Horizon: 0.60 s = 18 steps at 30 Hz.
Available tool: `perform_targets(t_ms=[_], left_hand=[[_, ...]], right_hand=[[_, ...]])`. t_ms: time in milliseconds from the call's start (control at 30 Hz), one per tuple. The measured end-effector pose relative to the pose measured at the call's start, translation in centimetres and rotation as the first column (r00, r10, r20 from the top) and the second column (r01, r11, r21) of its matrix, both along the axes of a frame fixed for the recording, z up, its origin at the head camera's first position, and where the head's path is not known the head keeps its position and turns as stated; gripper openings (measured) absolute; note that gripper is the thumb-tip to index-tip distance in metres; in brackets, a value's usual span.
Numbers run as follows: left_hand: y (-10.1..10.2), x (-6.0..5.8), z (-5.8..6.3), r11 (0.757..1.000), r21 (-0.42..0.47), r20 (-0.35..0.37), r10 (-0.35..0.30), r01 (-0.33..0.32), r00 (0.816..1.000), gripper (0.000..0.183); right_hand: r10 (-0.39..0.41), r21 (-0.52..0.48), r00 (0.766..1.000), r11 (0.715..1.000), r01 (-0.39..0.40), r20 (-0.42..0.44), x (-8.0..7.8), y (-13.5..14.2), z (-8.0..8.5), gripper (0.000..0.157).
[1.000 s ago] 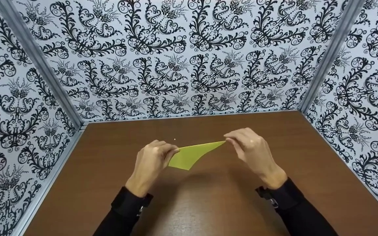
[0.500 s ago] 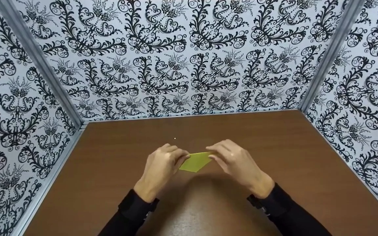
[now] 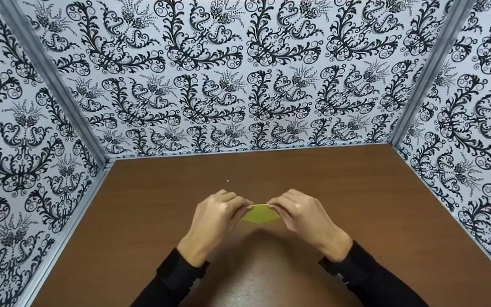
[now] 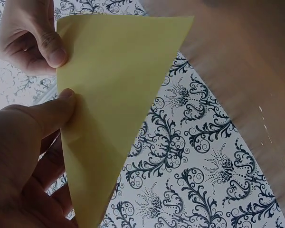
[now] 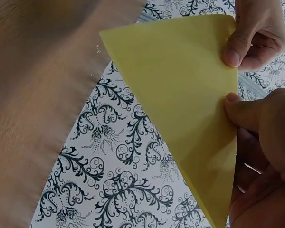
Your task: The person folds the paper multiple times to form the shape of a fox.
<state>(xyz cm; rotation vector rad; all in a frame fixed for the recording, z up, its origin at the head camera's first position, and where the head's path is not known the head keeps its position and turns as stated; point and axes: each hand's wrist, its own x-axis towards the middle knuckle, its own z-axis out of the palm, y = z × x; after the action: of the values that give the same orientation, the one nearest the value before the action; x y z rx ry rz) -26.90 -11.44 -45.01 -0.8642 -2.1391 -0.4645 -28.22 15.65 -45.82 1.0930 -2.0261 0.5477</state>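
Observation:
A yellow sheet of paper, folded to a triangle, is held up above the brown table between both hands. My left hand pinches its upper edge left of the middle, and my right hand pinches the same edge a short way to the right. In the left wrist view the paper spreads out flat, with the left thumb pressed on its face near the edge. The right wrist view shows the right thumb on the paper in the same manner, the two thumbs close together.
The brown tabletop lies under the hands. White panels with black scrollwork rise behind and at both sides, joined by grey metal posts. A tiny pale speck shows on the table beyond the left hand.
The right hand has moved left and down along the paper's upper edge, and the left hand slightly right. The hands are now close together, with less paper showing between them.

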Motion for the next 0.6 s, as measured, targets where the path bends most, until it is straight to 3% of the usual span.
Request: perform_targets(t_ms=[300, 600], left_hand=[[0.86, 0.36, -0.17, 0.999, -0.002, -0.046, -0.041, 0.041, 0.998, 0.010], [0.70, 0.44, -0.05, 0.998, -0.005, -0.043, -0.064, 0.064, 0.997, 0.005]], right_hand=[[0.017, 0.003, 0.999, 1.000, -0.017, -0.039, 0.67, -0.62, 0.23, 0.020], [0.055, -0.001, 0.998, 0.998, -0.055, -0.017, 0.59, -0.59, 0.43, 0.019]])
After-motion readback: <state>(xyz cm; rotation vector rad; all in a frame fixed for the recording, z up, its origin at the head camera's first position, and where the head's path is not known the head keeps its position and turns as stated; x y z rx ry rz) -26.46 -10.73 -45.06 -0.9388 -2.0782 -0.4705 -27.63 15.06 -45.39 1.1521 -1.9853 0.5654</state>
